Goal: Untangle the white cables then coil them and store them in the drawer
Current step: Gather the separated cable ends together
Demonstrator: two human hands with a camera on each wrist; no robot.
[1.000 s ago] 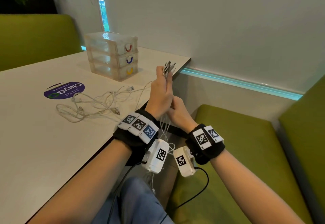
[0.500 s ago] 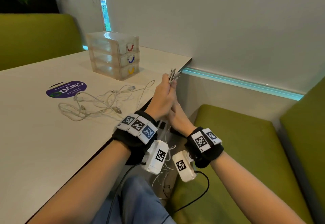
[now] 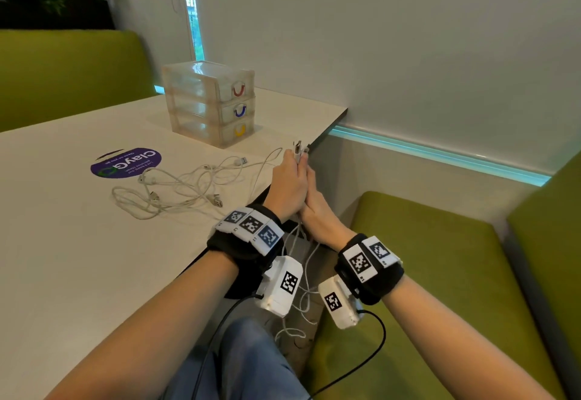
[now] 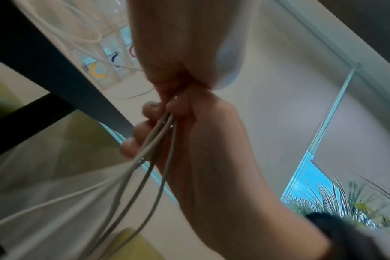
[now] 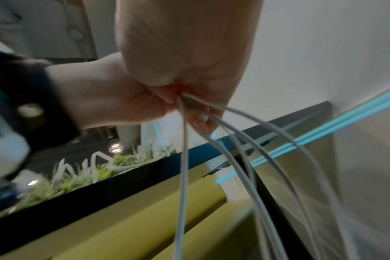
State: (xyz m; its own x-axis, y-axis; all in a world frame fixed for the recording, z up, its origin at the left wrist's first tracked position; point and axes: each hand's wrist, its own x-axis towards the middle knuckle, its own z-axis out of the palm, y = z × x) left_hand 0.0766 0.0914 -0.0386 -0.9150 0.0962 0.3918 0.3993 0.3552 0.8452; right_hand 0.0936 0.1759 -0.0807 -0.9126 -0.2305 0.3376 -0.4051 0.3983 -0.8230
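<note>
- Fingers of the left hand (image 3: 287,184) are curled tight round a bundle of thin white cables (image 4: 154,154), with the plug ends (image 3: 298,148) sticking up out of the fist, tilted a little away from the person.
- Just below and touching it, the right hand (image 3: 317,211) pinches the same strands between thumb and curled fingertips (image 4: 150,107); my guess is that one hand anchors the plugs while the other straightens the lengths before coiling.
- Seen from the wrists, the held strands run roughly straight down from the two fists, then fan apart and hang loose between the wrists toward the person's lap.
- One strand leads from the left fist back over the edge of the pale rectangular table (image 3: 63,274) to a loose tangle of more white cables (image 3: 176,189) lying flat there, plugs pointing all ways.
- Behind that heap stands a clear plastic three-drawer unit (image 3: 209,102) with red, blue and yellow handles, all drawers closed, so storing looks some way off.
- A round purple sticker (image 3: 125,162) lies left of the heap.
</note>
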